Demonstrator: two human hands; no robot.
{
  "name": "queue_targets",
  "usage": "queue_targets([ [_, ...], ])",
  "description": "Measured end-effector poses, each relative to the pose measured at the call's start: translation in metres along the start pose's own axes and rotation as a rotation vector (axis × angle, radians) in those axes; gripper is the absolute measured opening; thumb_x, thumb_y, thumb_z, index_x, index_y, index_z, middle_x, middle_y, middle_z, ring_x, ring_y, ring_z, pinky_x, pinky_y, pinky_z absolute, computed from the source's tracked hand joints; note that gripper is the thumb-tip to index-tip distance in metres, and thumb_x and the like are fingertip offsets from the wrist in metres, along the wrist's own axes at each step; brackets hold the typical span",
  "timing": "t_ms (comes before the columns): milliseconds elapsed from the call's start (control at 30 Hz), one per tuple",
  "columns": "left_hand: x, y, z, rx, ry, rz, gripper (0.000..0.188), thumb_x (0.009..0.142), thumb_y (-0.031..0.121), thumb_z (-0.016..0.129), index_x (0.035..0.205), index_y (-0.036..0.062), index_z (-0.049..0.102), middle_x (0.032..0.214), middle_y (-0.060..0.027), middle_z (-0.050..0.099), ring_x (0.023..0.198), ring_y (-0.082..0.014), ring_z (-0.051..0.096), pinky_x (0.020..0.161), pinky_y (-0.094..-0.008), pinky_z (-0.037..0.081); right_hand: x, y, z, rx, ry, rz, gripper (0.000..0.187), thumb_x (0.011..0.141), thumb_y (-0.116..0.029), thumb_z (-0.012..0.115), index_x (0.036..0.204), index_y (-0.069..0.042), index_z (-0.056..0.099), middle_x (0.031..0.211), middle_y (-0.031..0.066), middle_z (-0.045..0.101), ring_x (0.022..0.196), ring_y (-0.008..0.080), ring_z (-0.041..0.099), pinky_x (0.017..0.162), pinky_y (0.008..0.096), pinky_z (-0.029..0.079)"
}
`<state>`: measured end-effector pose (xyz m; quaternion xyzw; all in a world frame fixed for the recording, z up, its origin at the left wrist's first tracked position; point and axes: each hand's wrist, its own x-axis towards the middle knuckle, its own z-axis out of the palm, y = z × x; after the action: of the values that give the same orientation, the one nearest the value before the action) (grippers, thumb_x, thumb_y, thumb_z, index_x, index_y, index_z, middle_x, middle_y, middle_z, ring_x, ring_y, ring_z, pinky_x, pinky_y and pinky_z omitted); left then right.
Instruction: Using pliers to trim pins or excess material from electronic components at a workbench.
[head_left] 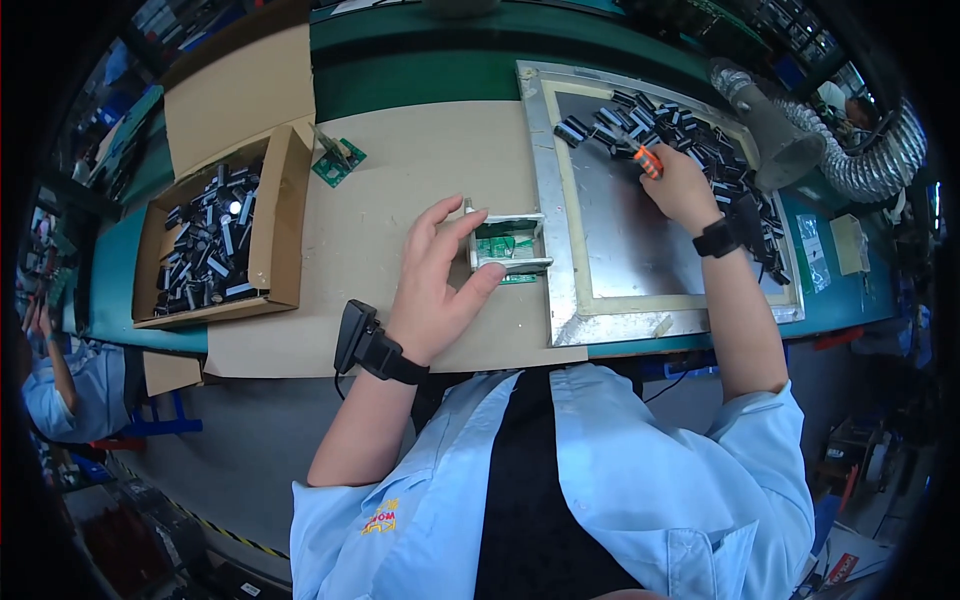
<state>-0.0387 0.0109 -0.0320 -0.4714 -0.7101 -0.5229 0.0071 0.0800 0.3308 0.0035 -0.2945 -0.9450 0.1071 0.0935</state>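
Observation:
Spread across a small assembly, my left hand [435,285] has its index finger at the far wall and its thumb at the near wall. That assembly is a pale U-shaped metal bracket [525,267] with a green circuit board [497,247] inside. My right hand [685,185] is closed round an orange-and-black handled tool [648,162], apparently a screwdriver. Its thin tip points far-left, toward a heap of black cylindrical parts with pale stripes [690,130], which look like capacitors. The heap lies on a metal-framed tray [640,240]. Fingers of my right hand partly hide the tool's handle.
An open cardboard box [285,215] with many similar black cylinders stands at the left. Beside it sits another green board with upright parts [340,162]. Brown paper [390,130] covers the middle of the table. A flexible silver duct [850,150] hangs at the far right.

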Motion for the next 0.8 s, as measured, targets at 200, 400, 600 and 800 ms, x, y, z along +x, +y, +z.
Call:
queue_targets([
  [200,0.001,0.010,-0.008,0.212,0.184,0.273,0.034,0.075,0.010,0.069,0.108,0.0071,0.061,0.116,-0.0119,0.054,0.107,-0.0299,0.052,0.090,-0.0392,0.042,-0.038,-0.055,-0.037,0.980,-0.418,0.202,0.025,0.081,-0.015,0.063,0.101,-0.002,0.057,0.081,0.0065,0.063,0.074,0.0147,0.062,0.063,0.0235,0.046],
  [400,0.015,0.047,0.009,0.064,-0.005,0.390,0.029,0.069,0.006,0.071,0.097,0.0072,0.065,0.104,-0.0078,0.058,0.099,-0.0279,0.056,0.087,-0.0405,0.043,-0.074,-0.114,-0.045,1.189,-0.739,0.088,0.029,0.081,-0.015,0.062,0.106,-0.001,0.055,0.083,0.0045,0.062,0.070,0.0122,0.062,0.058,0.0194,0.046],
  [600,0.006,0.034,0.009,-0.153,-0.047,0.261,0.036,0.067,0.006,0.073,0.102,0.0062,0.063,0.103,-0.0084,0.059,0.097,-0.0275,0.057,0.083,-0.0359,0.046,-0.083,-0.130,-0.034,1.331,-0.757,0.073,0.031,0.082,-0.011,0.058,0.110,0.003,0.053,0.088,0.0079,0.062,0.070,0.0146,0.063,0.063,0.0233,0.051],
  [800,0.006,0.039,0.001,0.052,-0.016,0.339,0.036,0.068,0.006,0.071,0.102,0.0053,0.061,0.101,-0.0084,0.058,0.094,-0.0270,0.056,0.080,-0.0352,0.047,-0.088,-0.133,-0.028,1.407,-0.763,0.151,0.032,0.087,-0.015,0.054,0.111,0.005,0.052,0.089,0.0106,0.062,0.070,0.0157,0.063,0.064,0.0255,0.053],
])
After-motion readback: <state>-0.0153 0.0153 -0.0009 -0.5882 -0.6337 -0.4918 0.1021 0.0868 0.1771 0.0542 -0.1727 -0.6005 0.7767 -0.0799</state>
